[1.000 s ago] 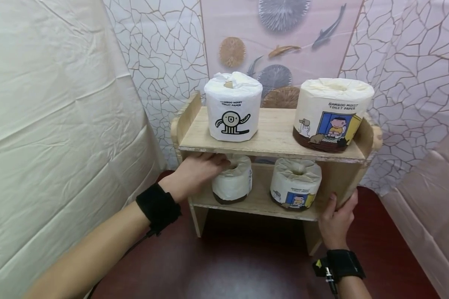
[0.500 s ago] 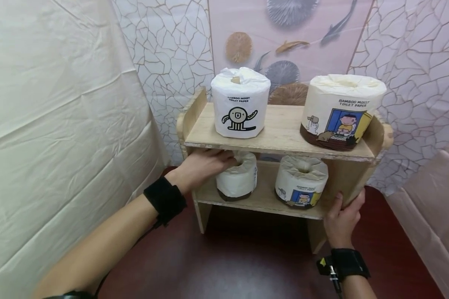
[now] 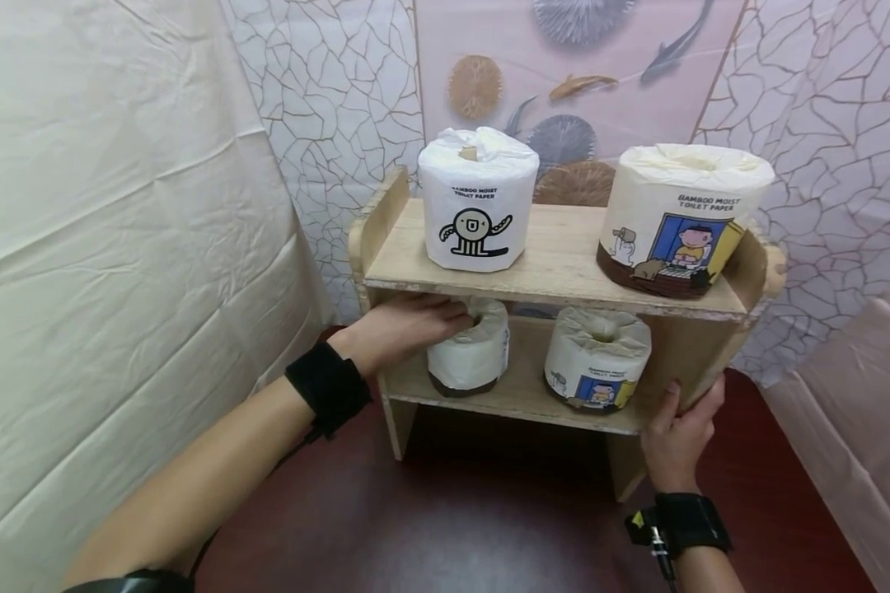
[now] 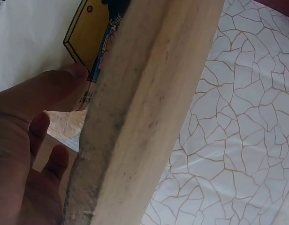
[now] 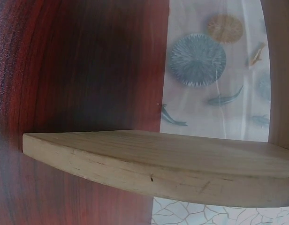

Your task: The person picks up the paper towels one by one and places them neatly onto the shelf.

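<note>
A wooden two-tier shelf (image 3: 564, 243) holds wrapped toilet paper rolls. My left hand (image 3: 408, 329) reaches under the top board and grips the lower left toilet paper roll (image 3: 466, 362) near its top. In the left wrist view the thumb (image 4: 50, 89) lies against the printed wrapper and other fingers are curled; the shelf's side panel (image 4: 140, 103) is beside them. My right hand (image 3: 678, 432) grips the shelf's right side panel, thumb on the inner face. The right wrist view shows that panel's lower edge (image 5: 158, 176), without the hand.
A white toilet paper roll (image 3: 476, 202) and a larger cream one (image 3: 678, 222) stand on the top board. Another roll (image 3: 597, 362) stands at the lower right. The shelf stands on a dark red table (image 3: 452, 511), with cream cloth (image 3: 133, 247) at the left.
The head view has shifted slightly, so the shelf sits a little farther right and higher in the picture. Both hands keep their places on the roll and the side panel.
</note>
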The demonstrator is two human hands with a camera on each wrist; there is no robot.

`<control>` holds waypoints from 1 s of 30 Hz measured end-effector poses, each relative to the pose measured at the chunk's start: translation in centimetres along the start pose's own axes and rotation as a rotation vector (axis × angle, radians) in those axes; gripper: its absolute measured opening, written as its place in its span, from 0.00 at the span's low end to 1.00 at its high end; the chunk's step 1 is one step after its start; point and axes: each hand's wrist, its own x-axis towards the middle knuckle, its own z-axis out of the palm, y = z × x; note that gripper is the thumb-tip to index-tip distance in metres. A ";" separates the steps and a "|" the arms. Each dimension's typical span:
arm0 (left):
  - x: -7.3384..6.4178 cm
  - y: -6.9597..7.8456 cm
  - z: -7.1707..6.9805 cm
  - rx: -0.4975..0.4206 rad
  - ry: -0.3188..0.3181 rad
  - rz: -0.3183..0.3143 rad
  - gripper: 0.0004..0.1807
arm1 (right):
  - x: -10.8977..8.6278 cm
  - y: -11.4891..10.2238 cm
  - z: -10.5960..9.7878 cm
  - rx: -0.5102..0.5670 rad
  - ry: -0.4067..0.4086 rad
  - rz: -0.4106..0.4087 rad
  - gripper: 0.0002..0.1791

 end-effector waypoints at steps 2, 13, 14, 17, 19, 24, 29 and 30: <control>0.0 -0.1 -0.1 0.005 0.003 0.002 0.34 | 0.1 0.0 0.0 -0.003 0.005 -0.003 0.30; -0.3 0.1 0.5 -0.041 0.198 -0.035 0.28 | 0.0 -0.2 0.0 -0.013 0.016 0.010 0.31; -0.3 0.1 0.6 -0.042 0.205 -0.036 0.28 | 0.0 -0.2 -0.1 -0.014 0.014 0.009 0.31; -0.3 0.2 0.6 -0.041 0.210 -0.037 0.28 | -0.1 -0.2 0.0 -0.010 0.012 0.007 0.30; -0.4 0.3 0.6 -0.043 0.219 -0.033 0.28 | -0.2 -0.2 -0.1 -0.005 0.008 0.011 0.30; -0.4 0.5 0.6 -0.078 0.241 -0.027 0.28 | -0.5 -0.1 -0.1 -0.003 0.004 0.023 0.30; -0.4 0.4 0.2 -0.132 0.259 -0.042 0.27 | -0.3 -0.1 -0.1 0.000 0.007 0.013 0.30; -0.4 0.4 0.1 -0.146 0.260 -0.044 0.27 | -0.2 -0.2 -0.1 0.002 0.007 0.012 0.30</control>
